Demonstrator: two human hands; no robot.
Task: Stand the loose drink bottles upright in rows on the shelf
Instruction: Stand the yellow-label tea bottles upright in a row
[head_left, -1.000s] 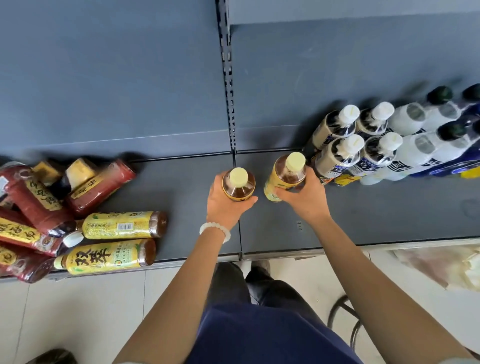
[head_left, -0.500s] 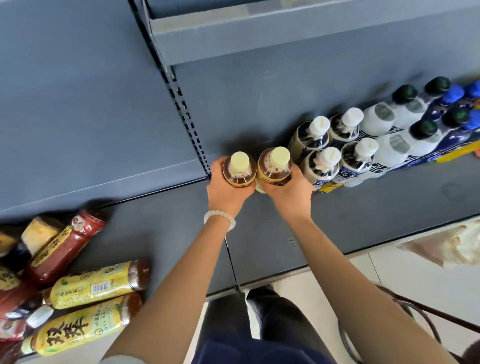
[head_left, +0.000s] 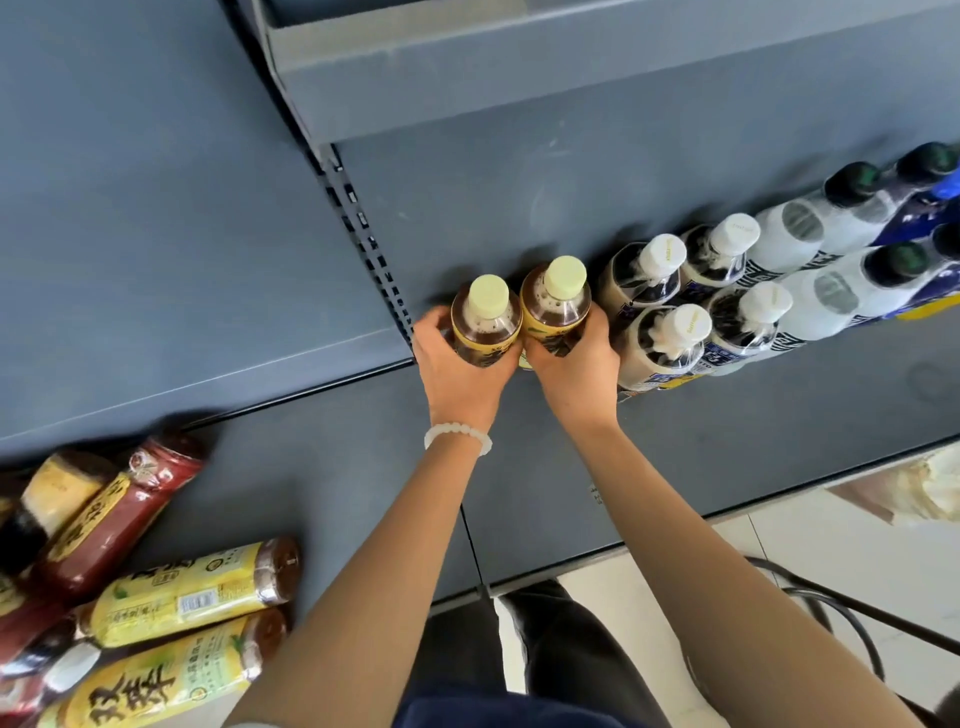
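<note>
Two upright tea bottles, the left bottle (head_left: 485, 322) and right bottle (head_left: 556, 306), have yellow labels and pale caps and touch near the shelf's (head_left: 675, 441) back edge. The left hand (head_left: 457, 371) grips one, the right hand (head_left: 571, 364) the other.

We see grey metal shelving (head_left: 675, 457), slotted upright (head_left: 363, 228) dividing back panel (head_left: 156, 208); pale tiled floor (head_left: 779, 545) below, daylit; dark chair frame (head_left: 841, 618) at right.
</note>
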